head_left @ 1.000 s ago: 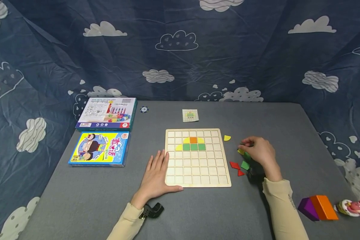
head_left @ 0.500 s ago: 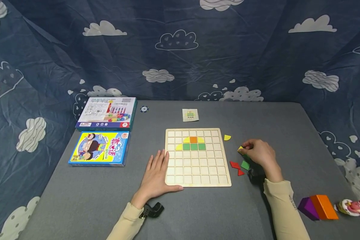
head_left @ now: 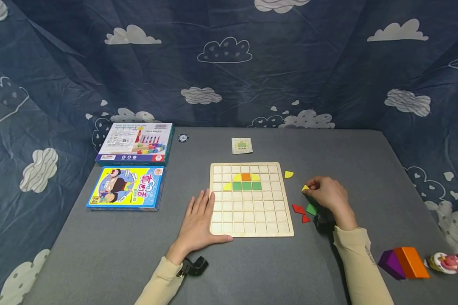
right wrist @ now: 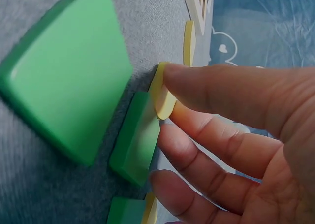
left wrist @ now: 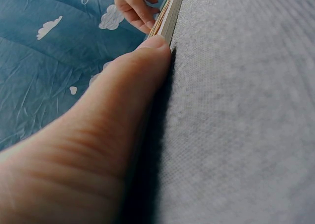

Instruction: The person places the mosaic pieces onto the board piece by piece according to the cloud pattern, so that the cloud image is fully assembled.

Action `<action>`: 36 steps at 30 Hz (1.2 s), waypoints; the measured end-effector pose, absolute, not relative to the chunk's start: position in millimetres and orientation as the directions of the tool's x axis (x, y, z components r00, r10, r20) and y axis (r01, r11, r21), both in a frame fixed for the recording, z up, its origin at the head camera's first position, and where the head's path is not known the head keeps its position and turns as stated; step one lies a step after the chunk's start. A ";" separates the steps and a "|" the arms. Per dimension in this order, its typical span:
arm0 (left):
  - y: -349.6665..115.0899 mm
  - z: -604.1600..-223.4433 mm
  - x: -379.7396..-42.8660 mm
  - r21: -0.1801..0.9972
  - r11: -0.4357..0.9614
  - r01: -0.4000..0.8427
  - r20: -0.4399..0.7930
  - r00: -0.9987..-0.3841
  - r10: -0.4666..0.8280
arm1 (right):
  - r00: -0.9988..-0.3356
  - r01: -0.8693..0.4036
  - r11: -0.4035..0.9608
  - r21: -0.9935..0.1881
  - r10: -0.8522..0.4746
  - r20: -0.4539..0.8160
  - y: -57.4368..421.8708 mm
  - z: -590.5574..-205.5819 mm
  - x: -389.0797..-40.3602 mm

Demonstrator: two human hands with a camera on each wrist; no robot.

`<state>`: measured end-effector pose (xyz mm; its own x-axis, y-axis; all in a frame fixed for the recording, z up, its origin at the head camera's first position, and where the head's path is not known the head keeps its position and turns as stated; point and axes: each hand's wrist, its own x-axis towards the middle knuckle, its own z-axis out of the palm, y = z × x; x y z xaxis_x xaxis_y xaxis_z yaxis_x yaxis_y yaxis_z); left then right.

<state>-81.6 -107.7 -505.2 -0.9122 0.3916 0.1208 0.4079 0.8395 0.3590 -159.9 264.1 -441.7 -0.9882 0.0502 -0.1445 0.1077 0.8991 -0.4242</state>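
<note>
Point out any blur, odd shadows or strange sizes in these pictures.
Head view: fairly even light, a dark shadow along the right sleeve, the small card too tiny to make out finely; left wrist view: the left grip looms large beside a dark, shadowy band; right wrist view: the nearest green tile looks bigger and softer-edged than the pinched yellow piece, probably being closer.

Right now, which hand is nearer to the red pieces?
Right. The right hand is just beyond and right of the red pieces, pinching a yellow piece; the left hand is across the board, at its left edge.
</note>
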 end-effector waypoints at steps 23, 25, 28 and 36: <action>-107.6 -504.4 -82.7 0.358 0.851 0.384 0.076 -0.921 0.383 | -0.997 -0.044 0.802 -0.596 -0.001 0.073 245.0 -452.8 -158.6; -107.6 -504.4 -82.7 0.357 0.851 0.385 0.078 -0.920 0.384 | -0.997 -0.053 0.789 -0.612 -0.005 0.079 238.7 -453.2 -159.7; -107.5 -504.7 -83.0 0.355 0.850 0.389 0.082 -0.919 0.386 | -0.996 -0.074 0.767 -0.637 -0.032 0.077 230.0 -453.9 -162.0; -107.9 -504.2 -82.2 0.358 0.848 0.391 0.085 -0.918 0.387 | -0.990 -0.136 0.722 -0.678 -0.116 0.075 207.2 -456.2 -168.8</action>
<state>-82.2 -107.9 -504.2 -0.9182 0.3870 0.0848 0.3905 0.8482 0.3579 -168.8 207.2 -456.2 -0.9904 -0.1162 0.0747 -0.1359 0.7220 -0.6784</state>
